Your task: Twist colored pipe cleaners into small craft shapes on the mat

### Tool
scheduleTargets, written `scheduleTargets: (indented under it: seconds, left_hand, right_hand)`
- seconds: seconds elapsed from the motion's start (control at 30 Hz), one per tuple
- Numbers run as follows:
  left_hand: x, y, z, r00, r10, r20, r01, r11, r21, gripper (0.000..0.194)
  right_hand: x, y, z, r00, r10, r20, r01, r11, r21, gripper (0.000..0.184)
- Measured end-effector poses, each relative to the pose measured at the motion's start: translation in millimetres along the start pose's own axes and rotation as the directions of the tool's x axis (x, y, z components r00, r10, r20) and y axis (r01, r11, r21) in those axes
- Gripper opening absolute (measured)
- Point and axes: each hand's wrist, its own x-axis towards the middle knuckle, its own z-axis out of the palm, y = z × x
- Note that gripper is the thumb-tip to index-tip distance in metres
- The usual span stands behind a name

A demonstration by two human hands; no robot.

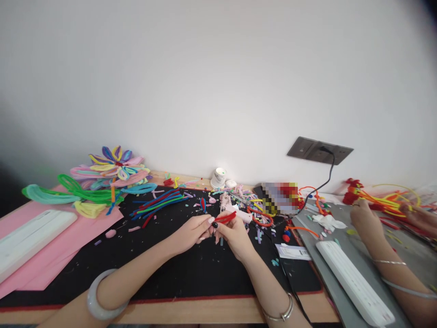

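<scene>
My left hand (194, 232) and my right hand (233, 233) meet over the middle of a black mat (177, 273). Both pinch a short red pipe cleaner (226, 218) that has a small black bead at its left end. The fingers of each hand are closed around it. A pale bangle (99, 304) circles my left wrist and a thin silver bracelet (282, 313) my right. Loose pipe cleaners in blue, red and green (157, 203) lie just beyond my hands.
A pipe-cleaner flower (114, 169) and green loops (82, 193) rest at the back left on pink paper (51, 255). White bars lie at the left (27, 239) and right (355, 282). Another person's hand (365, 218) handles red and yellow pipe cleaners at the right. A wall socket (319, 150) holds a black cable.
</scene>
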Motion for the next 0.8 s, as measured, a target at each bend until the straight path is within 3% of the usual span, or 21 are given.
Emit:
scheduleTargets:
  seconds: [0.23,0.4,0.63,0.8]
  left_hand:
    - [3,-6,0.6,0.999,-0.042,-0.008,0.042,0.997,-0.066,0.044]
    - [4,-5,0.9,0.999,-0.037,0.02,0.04,0.988,-0.152,0.042]
    - [2,4,3.3,0.997,-0.063,0.043,0.07,0.978,-0.198,0.043]
    - [2,-2,1.7,0.996,-0.065,0.067,0.081,0.961,-0.266,0.042]
  right_hand:
    - [2,-1,-1,0.998,-0.002,0.055,0.009,0.994,-0.111,0.022]
    - [1,-4,2,0.993,0.001,0.121,0.009,0.997,-0.079,0.026]
    - [0,2,0,0.992,-0.026,0.127,0.025,1.0,0.016,0.018]
    - [1,2,-1,0.985,-0.044,0.165,0.041,0.999,0.02,0.021]
